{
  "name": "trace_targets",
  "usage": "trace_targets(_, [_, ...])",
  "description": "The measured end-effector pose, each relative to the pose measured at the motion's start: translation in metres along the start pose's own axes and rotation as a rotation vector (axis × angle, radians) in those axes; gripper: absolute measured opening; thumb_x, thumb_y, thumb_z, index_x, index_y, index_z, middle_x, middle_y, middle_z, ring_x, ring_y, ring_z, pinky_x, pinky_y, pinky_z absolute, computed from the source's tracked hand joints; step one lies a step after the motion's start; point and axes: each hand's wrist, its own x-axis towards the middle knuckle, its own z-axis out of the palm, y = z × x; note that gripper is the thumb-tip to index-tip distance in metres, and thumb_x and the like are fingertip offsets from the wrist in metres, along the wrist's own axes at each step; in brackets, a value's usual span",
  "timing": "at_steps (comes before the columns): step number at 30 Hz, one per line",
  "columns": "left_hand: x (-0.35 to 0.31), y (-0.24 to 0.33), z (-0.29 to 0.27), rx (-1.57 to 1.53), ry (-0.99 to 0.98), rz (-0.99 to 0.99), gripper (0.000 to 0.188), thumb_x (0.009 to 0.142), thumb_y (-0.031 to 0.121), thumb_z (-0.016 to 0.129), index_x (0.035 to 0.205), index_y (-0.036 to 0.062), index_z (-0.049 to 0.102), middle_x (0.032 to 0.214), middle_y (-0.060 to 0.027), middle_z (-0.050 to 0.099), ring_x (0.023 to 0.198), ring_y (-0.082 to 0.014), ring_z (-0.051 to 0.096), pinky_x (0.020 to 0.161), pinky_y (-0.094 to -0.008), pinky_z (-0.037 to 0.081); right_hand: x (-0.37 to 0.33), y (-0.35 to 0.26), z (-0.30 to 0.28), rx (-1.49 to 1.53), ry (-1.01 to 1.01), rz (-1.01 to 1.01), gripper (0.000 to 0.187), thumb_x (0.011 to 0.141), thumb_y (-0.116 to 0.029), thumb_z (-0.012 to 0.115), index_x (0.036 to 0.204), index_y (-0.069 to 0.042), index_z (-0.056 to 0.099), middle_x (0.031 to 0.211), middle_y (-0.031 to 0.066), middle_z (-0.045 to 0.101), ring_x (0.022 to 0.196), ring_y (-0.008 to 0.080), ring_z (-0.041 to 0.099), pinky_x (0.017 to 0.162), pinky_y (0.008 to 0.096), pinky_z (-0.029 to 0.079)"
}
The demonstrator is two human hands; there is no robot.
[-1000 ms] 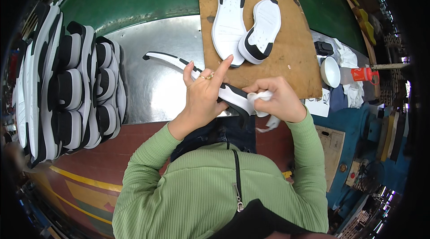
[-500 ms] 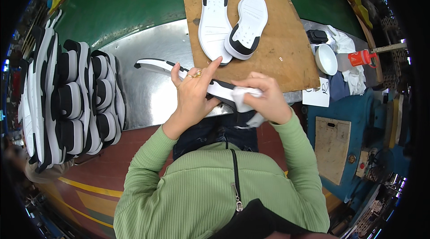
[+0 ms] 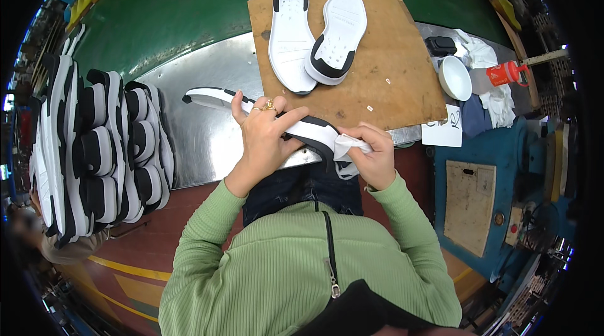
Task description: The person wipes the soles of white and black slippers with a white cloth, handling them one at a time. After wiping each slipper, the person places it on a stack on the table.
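Note:
My left hand (image 3: 265, 138) is closed round the middle of a white and black shoe sole (image 3: 313, 133), held on its side above the table's front edge. Its narrow far end reaches out to the left over the metal. Pinched in my right hand (image 3: 372, 155) is a white cloth (image 3: 348, 146), pressed against the sole's right end. Beyond my hands, two more soles lie on a brown board: a longer one (image 3: 290, 46) and a shorter one (image 3: 340, 31) whose black-trimmed end overlaps it.
Many soles (image 3: 94, 147) stand stacked on edge at the left. The brown board (image 3: 396, 84) lies over a metal tabletop (image 3: 207, 128). To the right are a white bowl (image 3: 455, 78), a red-topped bottle (image 3: 506, 74), a written card (image 3: 444, 128) and a blue machine (image 3: 484, 191).
My right hand has moved slightly down with the cloth, now at the sole's right end. The sole is tilted a little differently, and the whole view has shifted slightly.

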Motion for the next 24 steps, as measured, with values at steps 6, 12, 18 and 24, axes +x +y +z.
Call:
trace_targets(6, [-0.002,0.002,0.001,0.007,0.010,-0.005,0.036,0.058,0.028,0.082,0.091,0.0216,0.071,0.074,0.0036,0.047,0.079,-0.0170,0.051,0.105,-0.0505,0.012,0.006,0.001,0.009,-0.075,-0.018,-0.002,0.015,0.073,0.003,0.064,0.087,0.005,0.067,0.068,0.0084,0.059,0.059,0.0139,0.056,0.053,0.0262,0.041])
trace_targets(12, [-0.001,0.002,-0.001,0.002,-0.014,-0.014,0.037,0.058,0.027,0.083,0.092,0.0215,0.071,0.075,0.0034,0.049,0.080,-0.0173,0.052,0.105,-0.0522,0.012,0.000,-0.002,0.001,-0.041,0.024,-0.042,0.013,0.071,0.000,0.066,0.084,0.005,0.067,0.066,0.0080,0.060,0.058,0.0138,0.057,0.054,0.0274,0.042])
trace_targets(18, [-0.002,0.002,-0.001,0.006,-0.012,-0.007,0.039,0.056,0.029,0.084,0.093,0.0215,0.071,0.075,0.0037,0.049,0.080,-0.0174,0.052,0.105,-0.0517,0.012,0.005,-0.003,0.001,0.066,-0.026,0.133,0.014,0.073,0.001,0.066,0.086,0.005,0.068,0.072,0.0057,0.065,0.064,0.0086,0.059,0.058,0.0247,0.046])
trace_targets(24, [-0.001,0.001,0.000,0.022,-0.008,0.000,0.041,0.055,0.026,0.084,0.093,0.0216,0.070,0.075,0.0036,0.048,0.080,-0.0172,0.052,0.105,-0.0511,0.012,-0.001,-0.001,-0.001,0.147,-0.026,0.271,0.009,0.073,-0.002,0.069,0.077,0.003,0.063,0.070,0.0014,0.063,0.067,0.0035,0.055,0.058,0.0215,0.045])
